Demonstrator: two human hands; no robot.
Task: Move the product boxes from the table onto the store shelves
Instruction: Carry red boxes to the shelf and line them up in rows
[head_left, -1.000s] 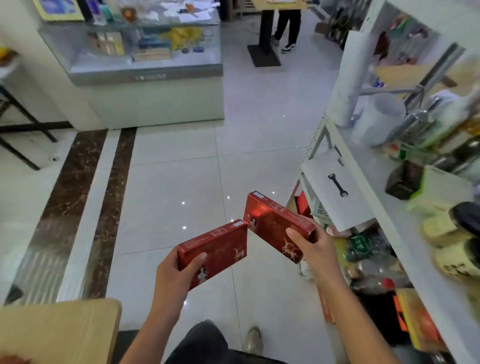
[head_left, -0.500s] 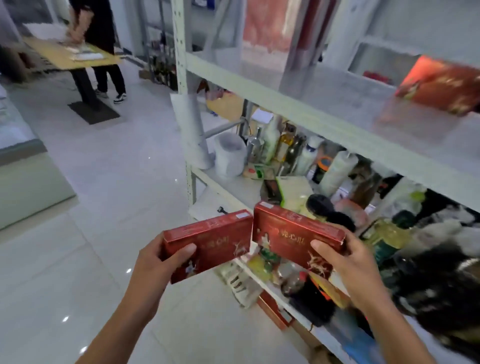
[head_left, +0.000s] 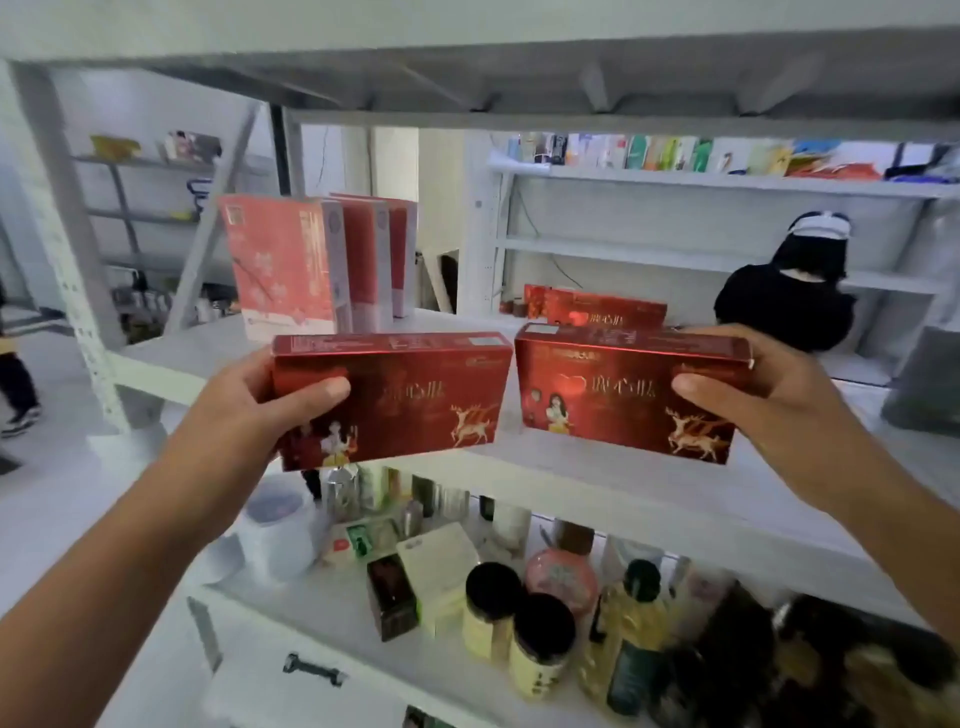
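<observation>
Item: flat glossy red cardboard box (head_left: 415, 384), left hand (head_left: 244, 405); matching box (head_left: 613, 395), right hand (head_left: 774, 389). Fingers (head_left: 311, 392) pinch outer ends above white metal shelf (head_left: 649, 488). Likely light, stiff, slippery.

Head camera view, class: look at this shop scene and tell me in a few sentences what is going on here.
A person is stocking a shelf. The left hand grips one red box and the right hand grips a second red box, both held side by side, upright, in front of the white shelf. Neither looks released yet. Tall pink boxes stand on that shelf behind them, and jars sit on the shelf below.
</observation>
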